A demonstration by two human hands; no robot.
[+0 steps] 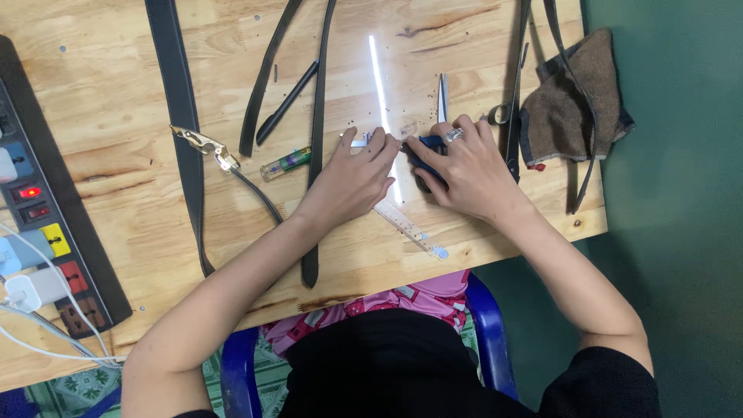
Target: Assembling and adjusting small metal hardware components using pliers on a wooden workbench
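Observation:
My left hand (352, 179) lies palm down on the wooden table (131, 131), fingers spread over a clear plastic ruler (406, 228) that runs diagonally out from under it. My right hand (464, 166), wearing a ring, grips blue-handled scissors (439, 116) whose blades point away from me. Both hands' fingertips nearly meet over the far end of the ruler. What lies under the fingertips is hidden.
Several black leather straps (179, 101) lie across the table, one with a gold clasp (205, 145). A lighter (285, 163) and a black pen (288, 101) sit left of my hands. A brown cloth (573, 108) rests at the right edge, a power strip (39, 217) at the left.

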